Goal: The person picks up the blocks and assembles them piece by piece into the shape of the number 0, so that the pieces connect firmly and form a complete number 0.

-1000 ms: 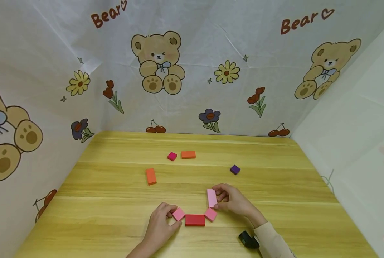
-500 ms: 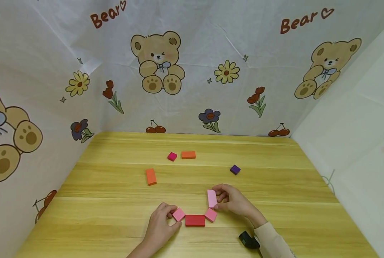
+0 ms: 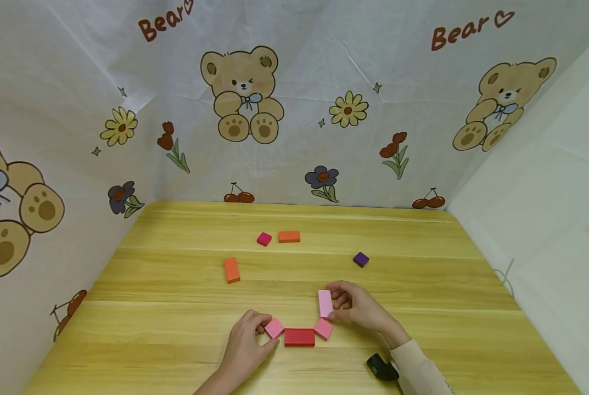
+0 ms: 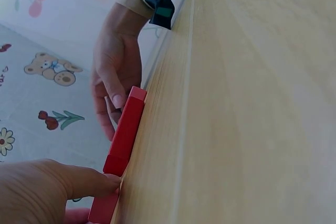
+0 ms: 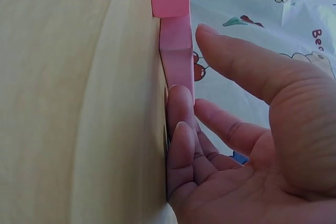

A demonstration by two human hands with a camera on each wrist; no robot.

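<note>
My left hand [image 3: 247, 343] pinches a small pink square block [image 3: 274, 328] between thumb and fingers; the thumb presses its near side in the left wrist view. This block meets a red rectangular block [image 3: 299, 337] at a corner. A second pink square block [image 3: 323, 329] sits turned at the red one's right end. Beyond it stands a light pink rectangular block [image 3: 325, 303], with my right hand [image 3: 360, 308] along its right side. In the right wrist view, the right index fingertip is right at the light pink block's edge, while the thumb [image 5: 210, 38] stands slightly off it.
Farther back lie two orange rectangular blocks [image 3: 232, 270], a magenta block [image 3: 264, 239] and a dark purple block [image 3: 360, 259]. A black device [image 3: 382, 367] sits by the right sleeve. Bear-printed cloth [image 3: 294, 164] walls the back and sides of the wooden table [image 3: 175, 307].
</note>
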